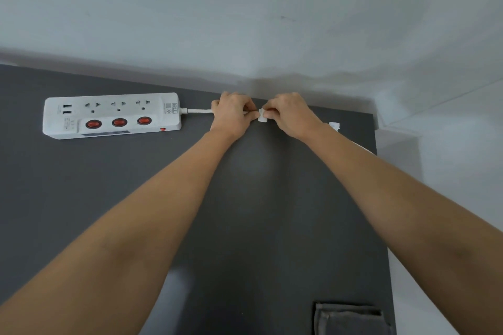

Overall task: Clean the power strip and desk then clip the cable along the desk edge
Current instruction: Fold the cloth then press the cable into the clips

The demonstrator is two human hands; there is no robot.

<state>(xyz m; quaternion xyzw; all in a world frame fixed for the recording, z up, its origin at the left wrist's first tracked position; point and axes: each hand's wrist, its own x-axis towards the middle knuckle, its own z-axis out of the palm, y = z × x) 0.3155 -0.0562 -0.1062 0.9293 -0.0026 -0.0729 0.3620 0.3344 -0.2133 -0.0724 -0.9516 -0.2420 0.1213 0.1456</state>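
A white power strip [111, 115] with three red switches lies on the dark grey desk [253, 198] near the far edge. Its white cable [198, 111] runs right from the strip into my left hand [232, 114], which pinches it. My right hand [291, 114] pinches a small white cable clip [262, 116] that sits against the cable between the two hands. Past my right wrist, the cable is hidden. A second white clip [334, 125] sits further right on the desk, near the far right corner.
A folded grey cloth [351, 318] lies at the desk's near right corner. A pale wall [245, 22] rises just behind the desk's far edge. The desk's right edge [381, 198] drops off to a light floor.
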